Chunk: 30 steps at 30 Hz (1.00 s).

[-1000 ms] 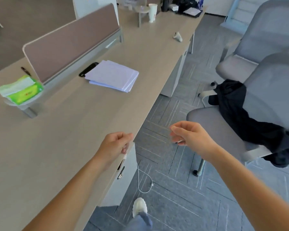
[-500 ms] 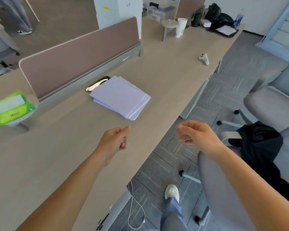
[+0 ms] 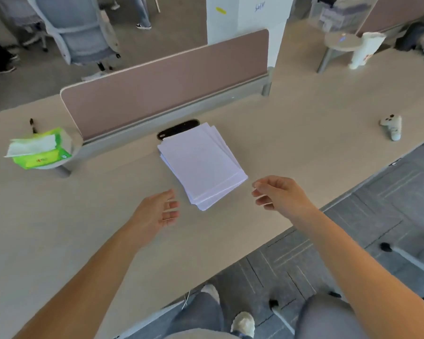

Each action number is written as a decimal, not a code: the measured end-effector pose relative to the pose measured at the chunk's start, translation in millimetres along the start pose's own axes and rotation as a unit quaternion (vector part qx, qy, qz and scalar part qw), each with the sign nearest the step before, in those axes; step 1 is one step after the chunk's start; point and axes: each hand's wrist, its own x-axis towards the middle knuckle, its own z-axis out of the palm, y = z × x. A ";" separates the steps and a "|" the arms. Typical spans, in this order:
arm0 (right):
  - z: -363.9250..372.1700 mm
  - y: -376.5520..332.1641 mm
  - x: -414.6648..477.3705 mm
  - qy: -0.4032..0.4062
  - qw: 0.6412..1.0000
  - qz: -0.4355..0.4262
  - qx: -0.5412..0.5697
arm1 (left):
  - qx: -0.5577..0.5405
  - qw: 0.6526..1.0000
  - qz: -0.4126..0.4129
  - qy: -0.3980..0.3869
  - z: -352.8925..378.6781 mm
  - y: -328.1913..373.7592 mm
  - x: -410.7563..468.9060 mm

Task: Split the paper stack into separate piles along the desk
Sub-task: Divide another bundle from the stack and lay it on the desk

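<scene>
A single stack of white paper (image 3: 201, 165) lies slightly fanned on the light wooden desk (image 3: 304, 143), just in front of the divider. My left hand (image 3: 157, 211) hovers over the desk just left of the stack's near corner, fingers relaxed, holding nothing. My right hand (image 3: 277, 193) hangs to the right of the stack's near edge, fingers loosely curled and empty. Neither hand touches the paper.
A brown divider panel (image 3: 167, 84) stands behind the stack, with a black cable slot (image 3: 178, 128) at its foot. A green tissue pack (image 3: 39, 149) and a pen (image 3: 32, 124) lie at the left. A white controller (image 3: 392, 126) and a paper cup (image 3: 364, 50) sit to the right.
I have stepped closer, so the stack now lies right in front of me. Both hands have moved forward to either side of its near end, and the left hand's fingers have uncurled.
</scene>
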 end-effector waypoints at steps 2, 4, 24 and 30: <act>-0.4 -5.6 30.8 -0.019 0.999 0.005 -0.026 | -0.012 1.000 -0.010 0.022 4.7 5.7 23.5; -2.8 -11.7 59.1 -0.028 0.998 0.009 -0.058 | -0.018 0.999 -0.022 0.034 11.5 11.8 53.3; 58.6 -26.0 335.6 -0.174 0.934 0.084 -0.301 | -0.019 0.958 -0.178 0.225 42.2 26.2 234.5; 67.8 -12.8 360.8 -0.190 0.924 0.091 -0.318 | -0.026 0.947 -0.188 0.261 49.2 17.3 247.8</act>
